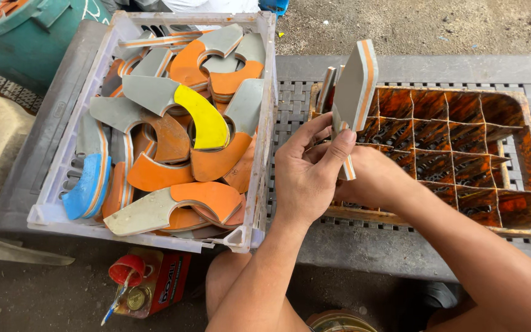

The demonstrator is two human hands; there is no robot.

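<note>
My left hand (307, 175) and my right hand (373, 178) together hold a flat grey sole piece (355, 86) with an orange and white striped edge, upright above the near left corner of an orange-stained divided crate (530, 184). My left thumb presses on its lower part. My right hand sits partly behind the left. Another grey piece (326, 89) stands upright in the crate's far left cell.
A white plastic crate (259, 184) at left is piled with several grey, orange, yellow and blue curved sole pieces (207, 120). Both crates rest on a grey woven-top table (364, 246). A red can and a small carton (149, 286) lie on the ground below. A green tub (26, 37) stands far left.
</note>
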